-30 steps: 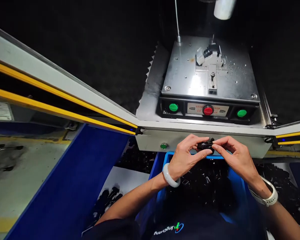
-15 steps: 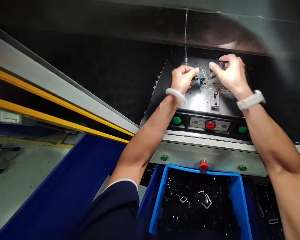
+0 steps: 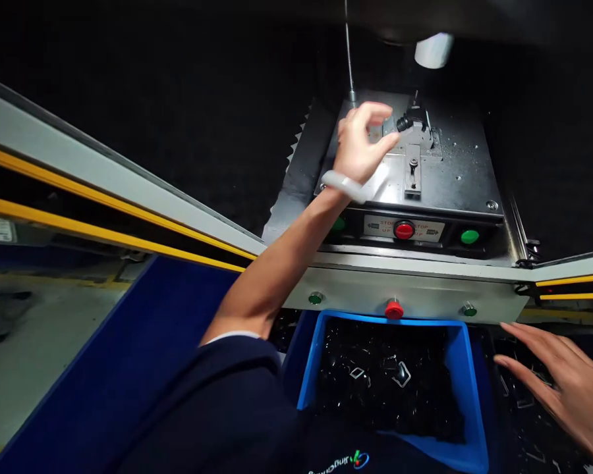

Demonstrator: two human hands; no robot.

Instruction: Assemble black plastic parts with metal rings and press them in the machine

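My left hand (image 3: 360, 145) is over the metal plate of the machine, thumb and index finger curved apart, with nothing visible between them. Just to the right of its fingertips, a black part (image 3: 418, 120) with a ribbed round end sits on a small fixture (image 3: 427, 138). At the lower right, my right hand (image 3: 563, 382) is stretched out, fingers extended and holding nothing that I can see. It is above dark glossy parts (image 3: 524, 421) lying to the right of the blue bin; a few thin metal frames show among them.
A blue bin (image 3: 477, 395) full of black parts and metal frames stands below the machine's front. The control panel has a red button (image 3: 404, 230) and a green button (image 3: 469, 236). Below is a red knob (image 3: 394, 309). Yellow-striped bars (image 3: 128, 210) run along the left.
My right hand has left the fixture and come down to the right. My left hand has loosened its pinch near the fixture. The black part now sits on the fixture.
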